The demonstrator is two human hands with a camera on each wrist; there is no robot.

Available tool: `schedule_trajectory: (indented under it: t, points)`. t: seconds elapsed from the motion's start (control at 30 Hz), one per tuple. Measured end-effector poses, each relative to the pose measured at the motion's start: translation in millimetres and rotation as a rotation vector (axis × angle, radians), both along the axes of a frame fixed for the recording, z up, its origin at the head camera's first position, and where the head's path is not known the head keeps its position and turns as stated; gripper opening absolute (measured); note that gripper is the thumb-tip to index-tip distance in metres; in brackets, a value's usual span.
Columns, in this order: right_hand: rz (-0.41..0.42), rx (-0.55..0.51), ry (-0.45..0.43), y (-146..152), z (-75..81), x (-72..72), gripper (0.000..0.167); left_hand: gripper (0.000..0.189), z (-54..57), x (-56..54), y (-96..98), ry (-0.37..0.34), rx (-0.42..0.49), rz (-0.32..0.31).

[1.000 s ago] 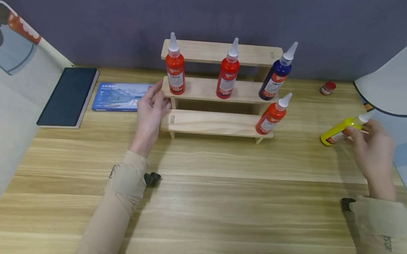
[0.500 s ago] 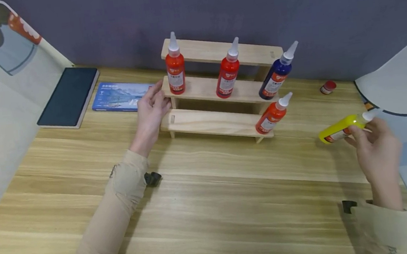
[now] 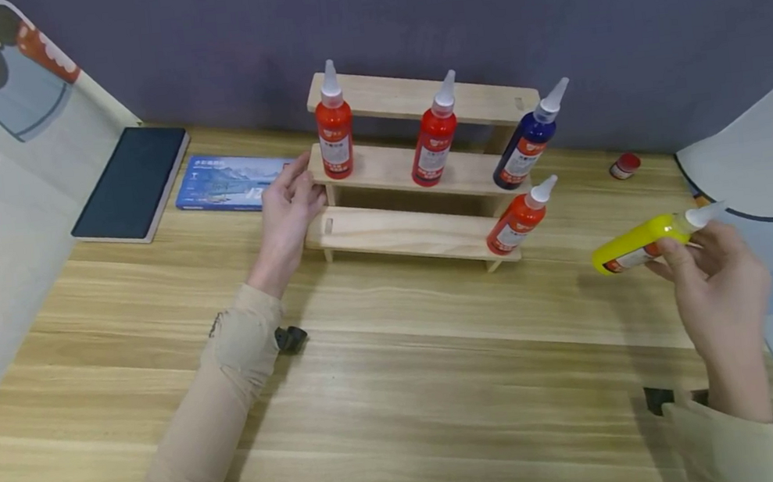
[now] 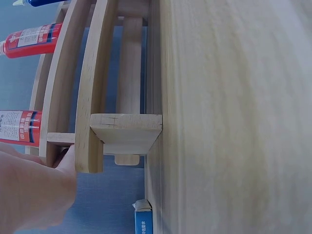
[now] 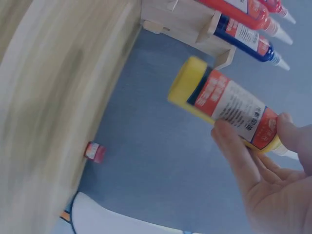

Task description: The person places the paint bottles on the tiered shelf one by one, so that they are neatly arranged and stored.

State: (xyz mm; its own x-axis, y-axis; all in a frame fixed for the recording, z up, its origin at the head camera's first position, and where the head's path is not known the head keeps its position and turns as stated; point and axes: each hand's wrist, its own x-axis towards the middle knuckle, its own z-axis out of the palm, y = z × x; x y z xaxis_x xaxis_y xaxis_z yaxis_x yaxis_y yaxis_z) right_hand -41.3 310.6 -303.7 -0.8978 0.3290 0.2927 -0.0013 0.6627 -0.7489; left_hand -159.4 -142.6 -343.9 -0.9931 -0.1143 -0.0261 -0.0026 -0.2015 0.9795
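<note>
My right hand (image 3: 724, 292) holds a yellow paint bottle (image 3: 635, 246) between thumb and fingers. The bottle is tilted nearly flat above the table, its white nozzle pointing right; its label (image 5: 239, 109) shows in the right wrist view. My left hand (image 3: 288, 212) grips the left end of a three-tier wooden display rack (image 3: 399, 228); some of its fingertips are hidden behind the rack. On the middle tier stand two red paint bottles (image 3: 336, 140) and a dark blue paint bottle (image 3: 525, 149). Another red paint bottle (image 3: 516, 225) stands at the right end of the lowest tier.
Left of the rack lie a flat blue box (image 3: 228, 183) and a dark notebook (image 3: 131, 185). A small red-lidded jar (image 3: 625, 166) stands at the back right of the wooden table (image 3: 445, 392). A dark blue panel (image 3: 197, 56) rises behind the rack.
My right hand has lifted the yellow bottle a little off the table, and the bottle's base has swung slightly left. The left hand and the rack have stayed in place.
</note>
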Motion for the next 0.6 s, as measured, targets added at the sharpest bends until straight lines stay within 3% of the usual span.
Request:
schedule_trajectory:
  t: [0.3,0.6]
  points:
    - [0.047,0.072,0.042,-19,12.3,8.5,0.042,0.048,1.4,0.0,0.3,-0.010,0.011,-0.003]
    - [0.112,0.062,0.058,-36,18.9,12.7,0.041,0.048,1.6,0.1,-0.5,-0.015,0.020,-0.004]
